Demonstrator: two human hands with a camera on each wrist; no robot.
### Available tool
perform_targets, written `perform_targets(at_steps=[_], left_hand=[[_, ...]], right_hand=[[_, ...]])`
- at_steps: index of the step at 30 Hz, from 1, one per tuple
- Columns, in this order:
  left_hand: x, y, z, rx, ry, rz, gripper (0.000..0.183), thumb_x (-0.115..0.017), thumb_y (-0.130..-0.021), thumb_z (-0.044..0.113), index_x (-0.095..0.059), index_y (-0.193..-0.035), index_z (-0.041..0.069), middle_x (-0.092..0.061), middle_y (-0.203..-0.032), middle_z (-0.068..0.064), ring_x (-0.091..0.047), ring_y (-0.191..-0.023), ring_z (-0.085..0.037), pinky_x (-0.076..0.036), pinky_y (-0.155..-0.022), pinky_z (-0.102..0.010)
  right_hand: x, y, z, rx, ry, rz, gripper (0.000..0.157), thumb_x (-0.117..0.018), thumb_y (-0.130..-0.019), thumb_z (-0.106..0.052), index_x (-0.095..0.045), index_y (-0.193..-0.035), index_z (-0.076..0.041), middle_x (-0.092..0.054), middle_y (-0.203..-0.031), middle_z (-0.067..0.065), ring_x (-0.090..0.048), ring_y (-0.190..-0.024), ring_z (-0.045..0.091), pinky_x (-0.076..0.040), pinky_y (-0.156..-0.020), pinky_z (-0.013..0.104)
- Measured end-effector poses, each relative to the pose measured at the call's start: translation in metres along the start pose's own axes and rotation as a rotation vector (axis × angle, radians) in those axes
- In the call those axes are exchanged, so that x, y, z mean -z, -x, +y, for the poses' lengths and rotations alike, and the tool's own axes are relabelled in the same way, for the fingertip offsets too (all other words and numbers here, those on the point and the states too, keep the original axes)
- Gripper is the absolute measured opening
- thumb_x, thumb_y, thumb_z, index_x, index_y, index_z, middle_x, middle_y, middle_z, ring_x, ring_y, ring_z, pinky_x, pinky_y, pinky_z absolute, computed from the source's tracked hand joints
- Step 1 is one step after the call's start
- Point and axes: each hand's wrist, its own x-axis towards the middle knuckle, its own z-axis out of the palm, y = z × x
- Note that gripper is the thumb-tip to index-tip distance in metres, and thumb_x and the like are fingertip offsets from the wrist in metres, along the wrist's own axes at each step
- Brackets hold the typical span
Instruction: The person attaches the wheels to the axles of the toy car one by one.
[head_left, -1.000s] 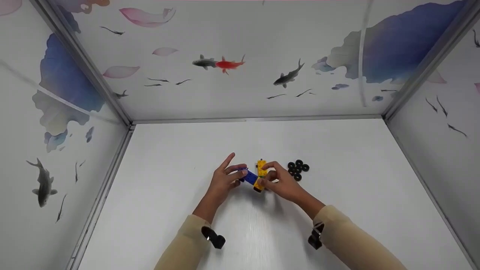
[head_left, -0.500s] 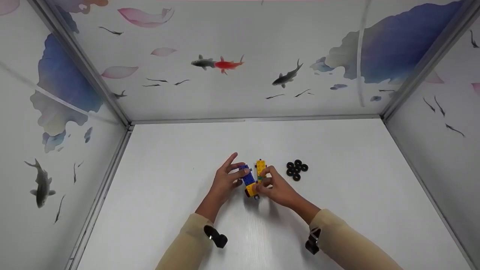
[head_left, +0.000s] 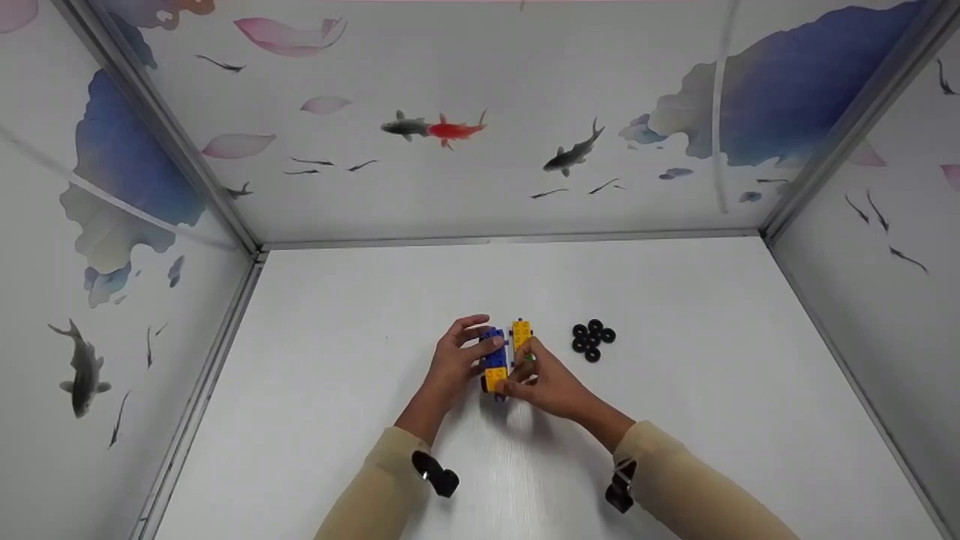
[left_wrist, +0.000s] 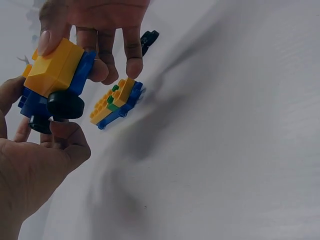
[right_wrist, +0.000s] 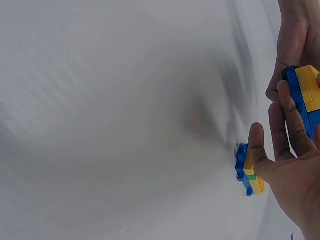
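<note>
Between my hands is a toy brick car [head_left: 496, 373], with blue bricks at the far end and yellow ones nearest me. In the left wrist view, black wheels [left_wrist: 65, 104] show on the car's near end. My left hand [head_left: 452, 361] grips the blue part, thumb on top. My right hand [head_left: 553, 384] pinches the yellow end, its thumb on the yellow brick [left_wrist: 56, 70]. Just right of the car lies a second brick chassis [head_left: 521, 330], yellow and green bricks over a blue base, partly hidden by the right fingers. No wheels show on it in the left wrist view.
Several loose black wheels [head_left: 592, 339] lie grouped on the white table [head_left: 360, 420], right of the second chassis. Printed panels [head_left: 480, 195] wall in the table at the back and both sides. Each wrist wears a small black camera [head_left: 439, 476].
The car has swung from a slant to nearly straight front to back, its yellow end moving left, away from the second chassis. My right hand moved left with it; the left forefinger has lowered.
</note>
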Motion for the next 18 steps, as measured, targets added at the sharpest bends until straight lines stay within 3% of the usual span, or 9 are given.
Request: perform_targets(at_steps=[6, 13, 18], left_hand=[[-0.0009, 0.0007, -0.0006, -0.015, -0.027, -0.004, 0.05, -0.088, -0.097, 0.034, -0.067, -0.141, 0.027, -0.063, -0.154, -0.01, -0.069, -0.128, -0.028, -0.063, -0.108, -0.046], [0.0008, 0.0032, -0.0006, -0.033, -0.045, -0.016, 0.036, -0.084, -0.1, 0.034, -0.07, -0.132, 0.023, -0.058, -0.153, -0.013, -0.067, -0.129, -0.027, -0.064, -0.107, -0.045], [0.0038, 0.0049, -0.0024, -0.019, -0.059, -0.067, 0.039, -0.079, -0.104, 0.039, -0.068, -0.14, 0.027, -0.055, -0.159, -0.013, -0.067, -0.132, -0.028, -0.064, -0.107, -0.044]], right_hand=[[-0.0018, -0.0002, 0.0001, 0.016, -0.002, -0.004, 0.049, -0.083, -0.102, -0.028, -0.047, -0.122, -0.001, -0.079, -0.12, 0.014, -0.078, -0.102, 0.019, -0.062, -0.095, 0.036], [-0.0028, -0.0001, -0.0012, 0.02, -0.008, 0.004, 0.048, -0.082, -0.103, -0.029, -0.048, -0.122, -0.001, -0.083, -0.113, 0.01, -0.079, -0.099, 0.018, -0.059, -0.092, 0.035], [-0.0022, 0.0004, -0.0025, 0.019, -0.025, 0.023, 0.043, -0.081, -0.103, -0.027, -0.049, -0.118, -0.004, -0.081, -0.115, 0.011, -0.08, -0.099, 0.019, -0.058, -0.089, 0.033]])
